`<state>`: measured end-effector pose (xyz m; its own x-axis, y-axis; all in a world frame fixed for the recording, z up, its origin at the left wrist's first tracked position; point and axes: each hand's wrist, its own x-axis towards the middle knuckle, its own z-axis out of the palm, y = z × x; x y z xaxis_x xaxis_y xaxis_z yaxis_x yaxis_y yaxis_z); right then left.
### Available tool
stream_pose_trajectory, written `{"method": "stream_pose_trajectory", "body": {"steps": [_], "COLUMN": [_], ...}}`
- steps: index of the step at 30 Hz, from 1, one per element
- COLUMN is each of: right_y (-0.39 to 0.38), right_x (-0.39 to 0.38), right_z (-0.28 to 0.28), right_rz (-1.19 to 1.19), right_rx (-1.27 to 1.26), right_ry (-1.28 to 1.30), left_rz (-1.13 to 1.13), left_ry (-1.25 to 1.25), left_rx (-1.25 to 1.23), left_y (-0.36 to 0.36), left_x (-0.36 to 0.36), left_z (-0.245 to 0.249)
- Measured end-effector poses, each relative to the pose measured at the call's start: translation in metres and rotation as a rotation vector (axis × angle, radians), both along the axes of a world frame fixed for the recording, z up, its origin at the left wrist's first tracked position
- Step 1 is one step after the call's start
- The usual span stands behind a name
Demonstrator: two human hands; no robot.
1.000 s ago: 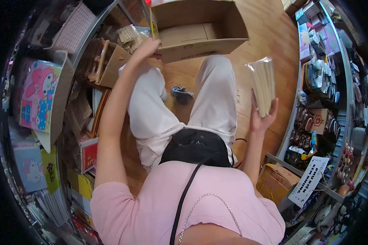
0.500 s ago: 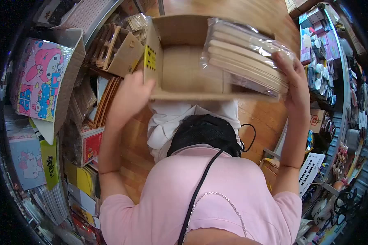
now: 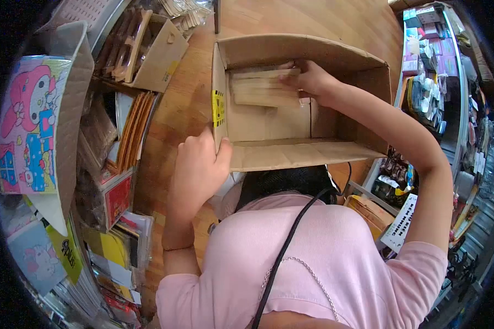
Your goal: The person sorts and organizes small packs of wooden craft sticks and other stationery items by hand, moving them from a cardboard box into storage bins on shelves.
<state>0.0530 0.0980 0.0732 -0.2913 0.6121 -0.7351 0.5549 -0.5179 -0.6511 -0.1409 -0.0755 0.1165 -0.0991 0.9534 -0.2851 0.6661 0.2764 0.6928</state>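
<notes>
A cardboard box [image 3: 307, 156] with its top open sits in front of me, a yellow and black label on its left wall. My left hand [image 3: 200, 164] grips the near left corner of that box, thumb over the rim. Inside, toward the far left, my right hand [image 3: 313, 82] is closed on the right end of a clear-wrapped pack of wooden craft sticks [image 3: 263, 93]. The pack lies roughly level, a little blurred, over the bare cardboard bottom.
To the left, shelves hold a small carton of wooden pieces [image 3: 159, 60], wooden frames [image 3: 134, 129] and a cartoon-printed pack [image 3: 33, 120]. On the right, a metal rack [image 3: 450, 71] carries many small packaged goods. Wooden floor [image 3: 307, 19] stretches beyond the box.
The pack of craft sticks has moved from above the box's right side to inside it at the left. My left hand stays on the box, which appears lower and farther right.
</notes>
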Motion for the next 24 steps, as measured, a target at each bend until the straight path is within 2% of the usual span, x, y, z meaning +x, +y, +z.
{"method": "stream_pose_trajectory", "body": {"steps": [3,5,8,10,14,16,18,22,24], "right_y": [0.003,0.005,0.006,0.01,-0.012,-0.02,-0.023,-0.026,-0.022], "right_x": [0.003,0.007,0.014,0.019,0.018,0.015,0.009,0.011,0.013], "right_z": [-0.055,-0.068,-0.069,-0.056,-0.025,-0.028,-0.033,-0.052,-0.052], "right_rz": [-0.051,-0.06,0.044,0.141,0.092,0.206,0.207,0.048,0.013], "right_rx": [0.142,0.225,0.231,0.066,0.071,-0.113,-0.142,-0.101,-0.075], "right_ry": [-0.029,-0.006,-0.059,-0.052,-0.21,-0.165,-0.089,-0.017,0.053], "left_rz": [-0.004,-0.01,-0.007,0.0,0.008,0.007,0.016,0.026,0.045], "left_ry": [0.003,0.008,0.027,0.039,0.043,0.053,0.029,0.073,-0.023], "left_rx": [-0.022,-0.028,-0.039,-0.043,-0.053,-0.055,-0.051,-0.132,-0.17], "left_y": [0.002,0.0,-0.001,-0.001,0.0,0.001,0.002,0.003,0.006], "left_x": [-0.006,-0.01,-0.012,-0.013,-0.012,-0.01,-0.009,-0.007,-0.009], "left_z": [0.0,-0.004,-0.006,-0.005,-0.001,0.001,0.002,0.01,0.019]}}
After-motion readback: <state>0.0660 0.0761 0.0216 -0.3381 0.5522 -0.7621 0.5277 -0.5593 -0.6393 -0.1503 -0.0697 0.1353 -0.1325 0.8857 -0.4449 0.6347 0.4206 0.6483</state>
